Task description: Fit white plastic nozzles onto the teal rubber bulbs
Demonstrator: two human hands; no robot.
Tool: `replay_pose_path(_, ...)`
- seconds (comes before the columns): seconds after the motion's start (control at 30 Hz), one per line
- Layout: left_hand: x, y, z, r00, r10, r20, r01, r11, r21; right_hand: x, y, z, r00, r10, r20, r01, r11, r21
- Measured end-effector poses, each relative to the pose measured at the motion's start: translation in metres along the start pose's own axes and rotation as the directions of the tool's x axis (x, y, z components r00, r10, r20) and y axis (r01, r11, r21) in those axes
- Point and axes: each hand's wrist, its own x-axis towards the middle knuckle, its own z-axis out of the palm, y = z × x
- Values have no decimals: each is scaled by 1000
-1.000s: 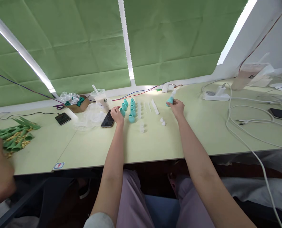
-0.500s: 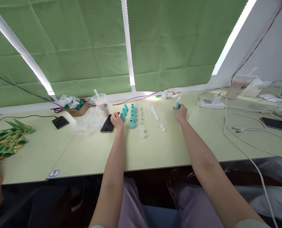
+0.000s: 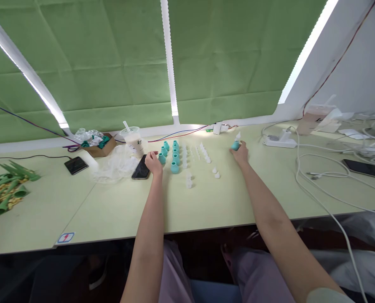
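Note:
My right hand (image 3: 240, 152) holds a teal squeeze bulb (image 3: 235, 145) with a clear pointed nozzle, upright just above or on the table; I cannot tell which. My left hand (image 3: 154, 162) is closed, its fingertips at the nearest teal bulb (image 3: 162, 158) of the left row. Beside it runs a second row of open-necked teal bulbs (image 3: 175, 167). To their right lie a line of clear plastic pieces (image 3: 184, 156), thin clear tubes (image 3: 197, 153) and a line of white nozzle-like tips (image 3: 205, 153). Nearer me are small clear parts (image 3: 189, 181) and two white pieces (image 3: 216, 173).
A black phone (image 3: 141, 168) lies by my left hand, with a drink cup (image 3: 133, 142), plastic bags (image 3: 114, 166) and a cardboard box (image 3: 103, 149) beyond. A power strip (image 3: 279, 142) and white cables occupy the right. Green cones (image 3: 4, 202) lie far left.
The view has shifted slightly. My right hand stays at the same place with the bulb, its nozzle showing more clearly. My left hand remains beside the left row.

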Motion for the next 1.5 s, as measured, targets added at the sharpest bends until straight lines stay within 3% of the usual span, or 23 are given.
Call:
replay_pose_path(0.1,-2,6,-2,1000,10,-3,-10,1000,-3,-12,-20,-13,969,-123,-215,140,988,65)
replay_pose_path(0.17,-4,9,-3,999,37,2,-37,999,-9,-20,-42,-28,942,-206,-266,238,967,93)
replay_pose_path(0.2,-5,11,-4,999,54,5,-54,999,-7,-25,-54,-36,957,-238,-168,258,960,112)
replay_pose_path(0.23,-6,13,-4,998,69,7,-69,998,-3,-30,-65,-44,957,-289,29,282,948,148)
replay_pose_path(0.27,-7,16,-5,996,83,10,-83,997,3,-35,-75,-50,890,-356,286,307,930,203)
replay_pose_path(0.3,-8,18,-6,995,95,14,-95,995,11,-40,-83,-55,756,-395,522,314,918,241)
replay_pose_path(0.33,-9,20,-6,994,105,19,-106,994,18,-46,-90,-58,632,-384,672,311,921,234)
replay_pose_path(0.37,-11,23,-7,993,116,27,-117,993,25,-52,-94,-59,547,-344,764,316,929,192)
replay_pose_path(0.4,-12,26,-7,991,130,34,-131,991,29,-58,-97,-59,507,-294,811,332,934,131)
replay_pose_path(0.43,-12,29,-7,989,145,42,-146,989,30,-63,-98,-57,500,-252,829,351,934,72)
replay_pose_path(0.57,-16,37,-5,977,198,82,-201,979,24,-76,-98,-49,519,-205,830,418,908,-37)
replay_pose_path(0.7,-18,39,-3,965,227,130,-233,972,33,-74,-95,-51,582,-196,789,426,900,-91)
replay_pose_path(0.77,-19,42,-4,960,239,148,-245,969,19,-71,-93,-52,608,-248,755,379,925,-2)
replay_pose_path(0.87,-24,55,-4,924,319,210,-317,947,-45,-71,-96,-47,688,-360,631,212,930,300)
replay_pose_path(0.93,-33,69,-2,855,411,317,-395,911,-117,-74,-101,-41,732,-397,554,90,862,499)
replay_pose_path(1.07,-58,92,9,596,529,604,-415,847,-332,-88,-113,-29,756,-406,513,-77,724,686)
replay_pose_path(1.1,-64,94,11,569,529,630,-392,847,-359,-91,-115,-26,758,-394,519,-108,709,697)
replay_pose_path(1.13,-69,96,14,571,522,634,-366,853,-372,-93,-116,-23,759,-382,527,-134,701,700)
replay_pose_path(1.23,-74,95,16,683,467,561,-306,881,-361,-98,-116,-17,749,-364,554,-175,697,695)
replay_pose_path(1.3,-73,94,15,732,444,517,-290,889,-353,-100,-116,-14,739,-369,563,-174,703,690)
replay_pose_path(1.5,-71,96,14,755,400,519,-193,892,-408,-104,-122,-16,732,-381,565,-154,715,682)
